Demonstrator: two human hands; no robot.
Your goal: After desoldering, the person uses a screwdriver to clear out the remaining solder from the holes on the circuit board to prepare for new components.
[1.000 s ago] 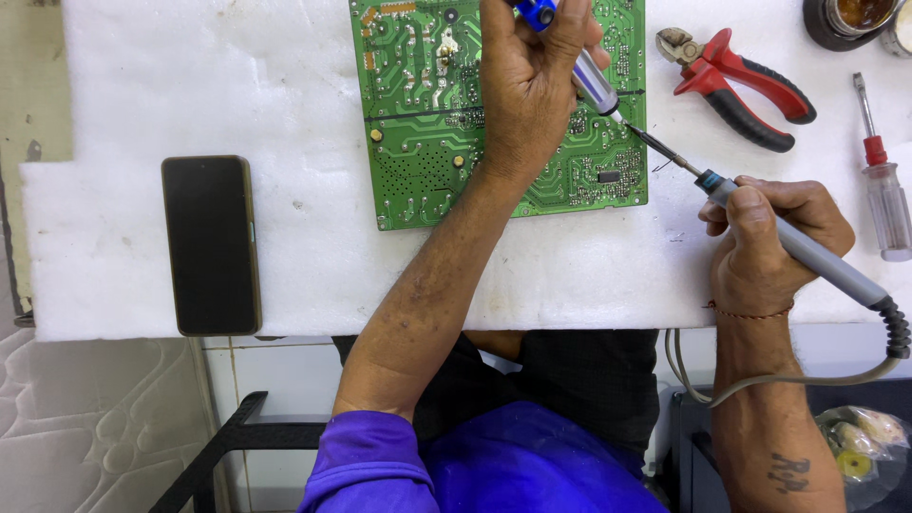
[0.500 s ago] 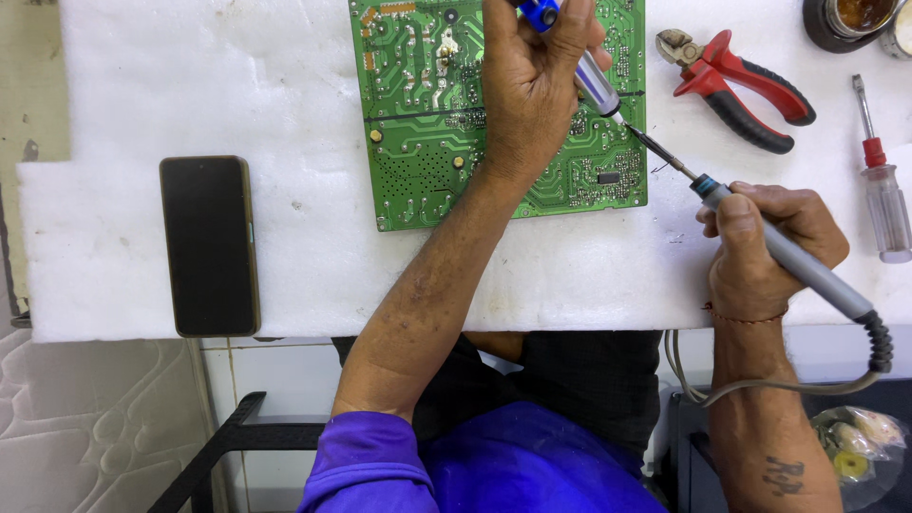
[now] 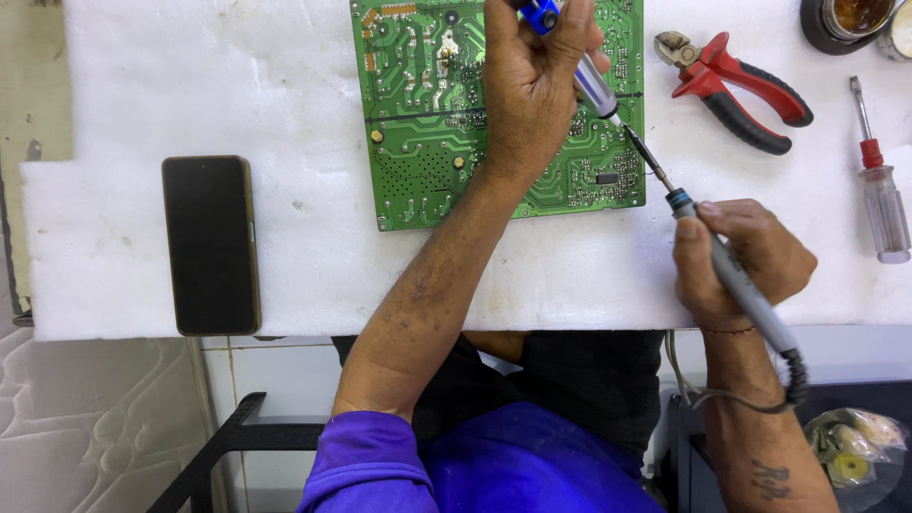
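Note:
A green circuit board [image 3: 418,123] lies solder side up on a white foam mat [image 3: 190,85]. My left hand [image 3: 532,90] rests over the board's right half and grips a blue and silver pump-like tool [image 3: 587,76], its nozzle pointing down toward the board's right edge. My right hand [image 3: 746,261] holds a grey soldering iron [image 3: 731,275] like a pen; its dark tip [image 3: 646,152] meets the nozzle at the board's right edge. The iron's cable [image 3: 760,399] curls down past my wrist.
A black phone [image 3: 211,245] lies on the mat at the left. Red-handled cutters [image 3: 736,85] and a red and clear screwdriver [image 3: 879,180] lie at the right. A dark round tin [image 3: 841,24] sits at the top right corner. The mat's front edge [image 3: 285,328] runs just below the phone.
My right hand has slid a little to the left and tilted the iron more upright. The left hand and the board have stayed in place.

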